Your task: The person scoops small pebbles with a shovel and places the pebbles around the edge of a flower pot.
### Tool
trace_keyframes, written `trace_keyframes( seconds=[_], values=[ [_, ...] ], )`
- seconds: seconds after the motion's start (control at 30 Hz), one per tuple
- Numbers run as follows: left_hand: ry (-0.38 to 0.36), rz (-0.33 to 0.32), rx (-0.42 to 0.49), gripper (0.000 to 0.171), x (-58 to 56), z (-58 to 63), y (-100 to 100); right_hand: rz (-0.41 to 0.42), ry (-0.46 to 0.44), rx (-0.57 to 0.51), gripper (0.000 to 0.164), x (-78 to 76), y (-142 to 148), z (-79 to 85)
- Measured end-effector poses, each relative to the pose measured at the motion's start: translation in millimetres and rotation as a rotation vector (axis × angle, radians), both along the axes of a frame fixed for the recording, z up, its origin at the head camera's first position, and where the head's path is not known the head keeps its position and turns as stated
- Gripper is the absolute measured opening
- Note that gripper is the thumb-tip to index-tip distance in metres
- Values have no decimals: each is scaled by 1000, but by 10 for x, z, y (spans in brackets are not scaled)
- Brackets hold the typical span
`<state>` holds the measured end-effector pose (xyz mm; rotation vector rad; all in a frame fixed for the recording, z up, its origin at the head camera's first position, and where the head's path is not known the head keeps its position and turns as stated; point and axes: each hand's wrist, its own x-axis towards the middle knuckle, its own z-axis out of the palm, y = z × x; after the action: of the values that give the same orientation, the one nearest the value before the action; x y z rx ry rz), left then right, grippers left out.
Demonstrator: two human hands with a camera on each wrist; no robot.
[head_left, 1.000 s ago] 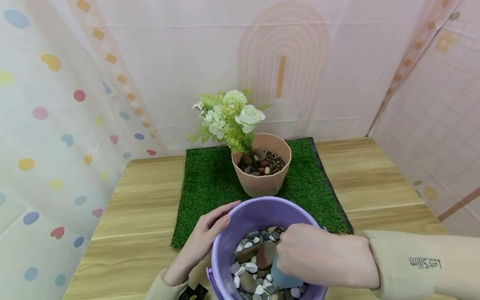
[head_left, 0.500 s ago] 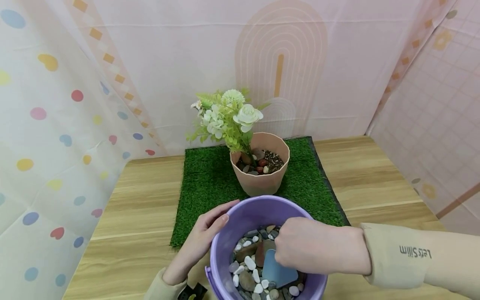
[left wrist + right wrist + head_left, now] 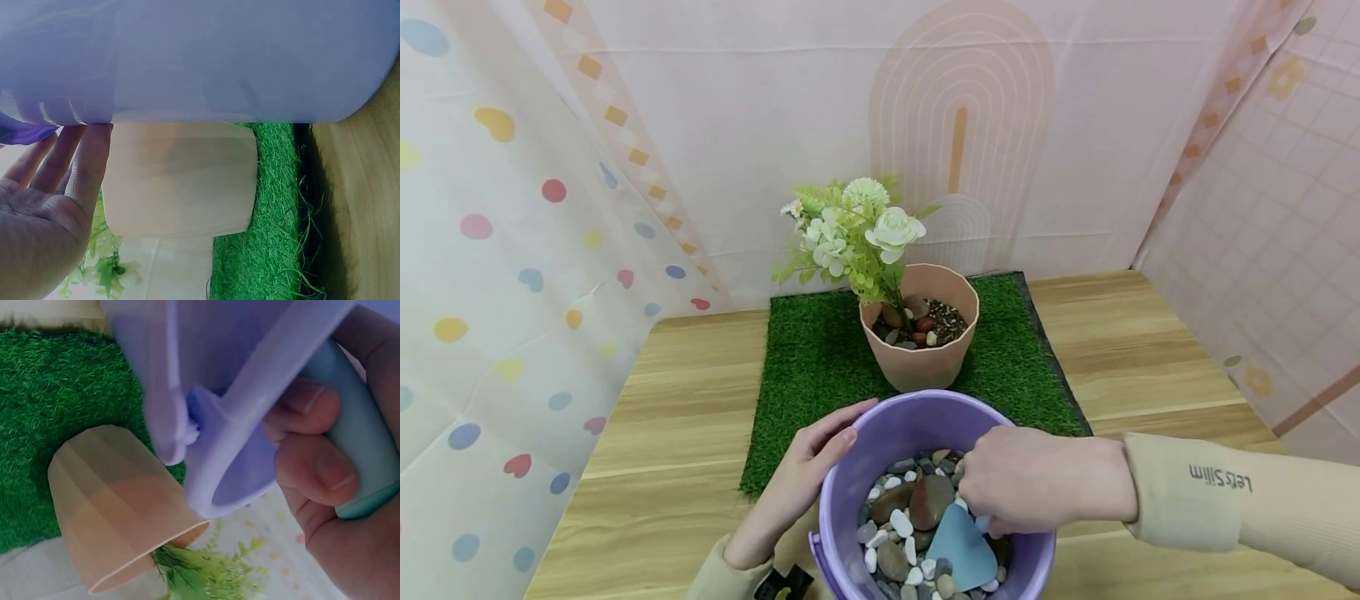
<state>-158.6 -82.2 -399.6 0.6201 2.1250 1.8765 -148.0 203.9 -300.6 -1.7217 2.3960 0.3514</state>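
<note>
A purple bucket [image 3: 837, 508] in the head view holds brown, grey and white stones [image 3: 893, 560]. My left hand [image 3: 801, 467] rests with extended fingers against its left outer side, also seen in the left wrist view, where the fingers [image 3: 87, 162] touch the wall. My right hand [image 3: 1037, 475] reaches over the right rim and grips a blue toy shovel [image 3: 961, 552]. Its blade lies on the stones. The right wrist view shows curled fingers around the shovel's blue-green handle [image 3: 362, 425].
Behind the bucket, a peach flowerpot [image 3: 920, 367] with white flowers [image 3: 895, 233], soil and stones stands on a green turf mat [image 3: 805, 375]. The mat lies on a wooden table [image 3: 685, 417]. A black object [image 3: 786, 583] sits near my left sleeve. Patterned curtains [image 3: 760, 100] enclose the table.
The shovel's blade, mostly hidden under my right hand a second ago, now shows more fully. A reddish-brown stone it covered half a second ago is uncovered. My left hand stays put.
</note>
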Motion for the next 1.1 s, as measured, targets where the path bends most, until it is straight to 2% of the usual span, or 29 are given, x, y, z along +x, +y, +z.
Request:
trace_keyframes(
  seconds=[0.07, 0.2, 0.27, 0.3, 0.37, 0.5, 0.6, 0.73, 0.87, 1.1],
  values=[
    [5, 2, -3, 44, 0, 0, 0, 60, 83, -23, 23, 18, 21, -17],
    [-1, 5, -9, 44, 3, 4, -4, 233, 301, -76, 20, 70, 70, -36],
    [-1, 7, -14, 44, 4, 4, -8, 284, 358, -95, 20, 87, 88, -37],
    [-3, 8, -14, 44, 4, 5, -10, 285, 354, -95, 20, 92, 90, -36],
    [-2, 9, -13, 45, 3, 6, -12, 240, 299, -82, 20, 93, 85, -35],
    [-9, 7, -7, 45, 3, 10, -7, 47, 67, -59, 23, 42, 65, -40],
    [-8, 5, -11, 46, 3, 13, 0, -34, -77, -76, 28, -24, 75, -47],
    [-5, 7, -16, 45, -6, 17, 0, -17, -166, -114, 41, -108, 92, -46],
    [-11, 3, -9, 45, -11, 15, -1, 14, -217, -138, 49, -163, 87, -34],
    [-16, 2, -10, 46, 1, 7, 8, 67, -272, -91, 34, -243, 72, -7]
  ],
)
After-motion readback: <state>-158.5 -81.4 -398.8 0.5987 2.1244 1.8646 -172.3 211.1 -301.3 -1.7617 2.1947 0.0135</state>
